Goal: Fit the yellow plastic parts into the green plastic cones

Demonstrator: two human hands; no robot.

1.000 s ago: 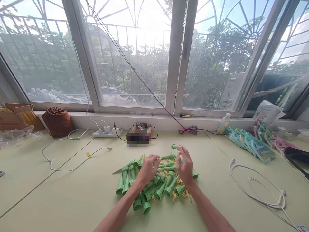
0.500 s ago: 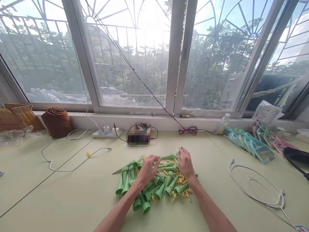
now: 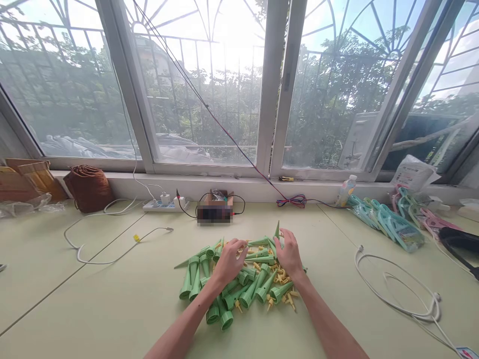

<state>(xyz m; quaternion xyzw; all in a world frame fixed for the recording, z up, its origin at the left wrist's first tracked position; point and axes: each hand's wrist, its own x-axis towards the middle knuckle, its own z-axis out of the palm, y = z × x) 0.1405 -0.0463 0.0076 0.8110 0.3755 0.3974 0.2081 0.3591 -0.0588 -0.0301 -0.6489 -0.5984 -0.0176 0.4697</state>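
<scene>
A pile of green plastic watering spikes (image 3: 250, 295), hollow cones with wide ribbed collars, lies on the table, mixed with small yellow nozzles (image 3: 281, 275). My right hand (image 3: 289, 253) is at the pile's far right edge, its fingers closed on one green spike (image 3: 277, 230). That spike's pointed end sticks up; its collar is hidden behind the hand. My left hand (image 3: 227, 262) hovers over the pile's middle, fingers curled towards the thumb. A bit of yellow shows by its fingertips, too small to tell whether it is held.
Behind the pile stand a small box with a blurred dark front (image 3: 214, 214) and a power strip (image 3: 166, 205). White cables (image 3: 396, 311) loop at the right and left. Packed teal items (image 3: 398, 227), a bottle (image 3: 346, 191) and a brown drawstring bag (image 3: 89, 188) line the window side.
The green spike in my right hand has turned from its collar end showing to its tip pointing up, and the hand has drawn slightly back. My left hand has stayed in place.
</scene>
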